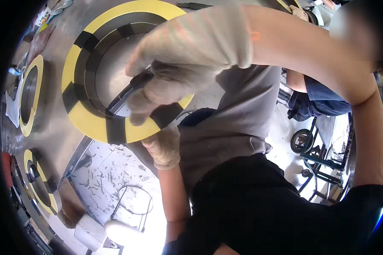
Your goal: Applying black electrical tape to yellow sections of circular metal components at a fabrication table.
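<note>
A large ring [95,121] with a yellow face and black stripes sits over the metal table [57,97], at its near edge. My right hand [174,76], in a pale knit glove blurred by motion, is closed around a slim black utility knife [130,91]. The knife slants down across the ring's inner edge near its lower side. My left hand [164,146], also gloved, holds the ring's outer rim from the near side. Its fingertips are hidden behind the rim.
Two more such rings, a plain yellow one [28,97] and a striped one [41,182], stand at the left. Dark scraps [100,182] litter the pale floor. At the right are a wheeled frame [323,157] and another person's dark trouser leg [323,100].
</note>
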`<action>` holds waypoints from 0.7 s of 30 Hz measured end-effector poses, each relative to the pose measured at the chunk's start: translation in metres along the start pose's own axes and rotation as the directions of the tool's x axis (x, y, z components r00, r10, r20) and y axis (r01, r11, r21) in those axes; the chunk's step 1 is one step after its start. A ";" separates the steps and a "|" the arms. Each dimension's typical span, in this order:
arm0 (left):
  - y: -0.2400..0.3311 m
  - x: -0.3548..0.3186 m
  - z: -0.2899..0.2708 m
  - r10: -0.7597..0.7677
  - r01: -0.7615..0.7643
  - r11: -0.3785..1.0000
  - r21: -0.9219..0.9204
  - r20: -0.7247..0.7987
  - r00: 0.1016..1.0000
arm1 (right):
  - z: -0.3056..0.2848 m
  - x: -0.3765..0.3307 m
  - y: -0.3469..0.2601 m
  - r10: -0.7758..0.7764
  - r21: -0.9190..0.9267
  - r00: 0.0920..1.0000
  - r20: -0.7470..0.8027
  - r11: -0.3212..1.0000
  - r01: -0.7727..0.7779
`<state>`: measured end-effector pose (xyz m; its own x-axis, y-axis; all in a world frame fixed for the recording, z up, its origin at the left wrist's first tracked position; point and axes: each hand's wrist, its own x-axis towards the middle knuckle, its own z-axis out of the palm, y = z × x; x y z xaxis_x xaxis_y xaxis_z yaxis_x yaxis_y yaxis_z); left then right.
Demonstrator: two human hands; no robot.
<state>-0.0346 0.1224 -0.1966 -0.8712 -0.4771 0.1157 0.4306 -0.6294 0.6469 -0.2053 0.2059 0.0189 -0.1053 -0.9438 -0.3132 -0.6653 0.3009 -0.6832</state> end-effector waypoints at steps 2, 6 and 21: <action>-0.003 0.005 0.010 0.087 -0.087 0.996 -0.006 0.028 0.996 | 0.008 0.009 -0.009 0.101 0.101 0.987 -0.127 0.991 -0.089; 0.003 0.003 0.009 0.193 -0.193 0.980 0.038 -0.001 0.981 | 0.017 0.006 -0.009 -0.013 0.140 0.942 -0.335 0.988 0.063; 0.000 0.007 0.009 0.123 -0.113 0.984 0.141 -0.061 0.991 | 0.194 -0.066 0.045 0.414 0.966 0.908 -0.060 0.254 -0.052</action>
<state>-0.0433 0.1249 -0.1891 -0.7959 -0.5870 0.1483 0.4888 -0.4785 0.7295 -0.0846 0.3078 -0.1191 -0.4155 -0.7409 -0.5277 0.5501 0.2573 -0.7944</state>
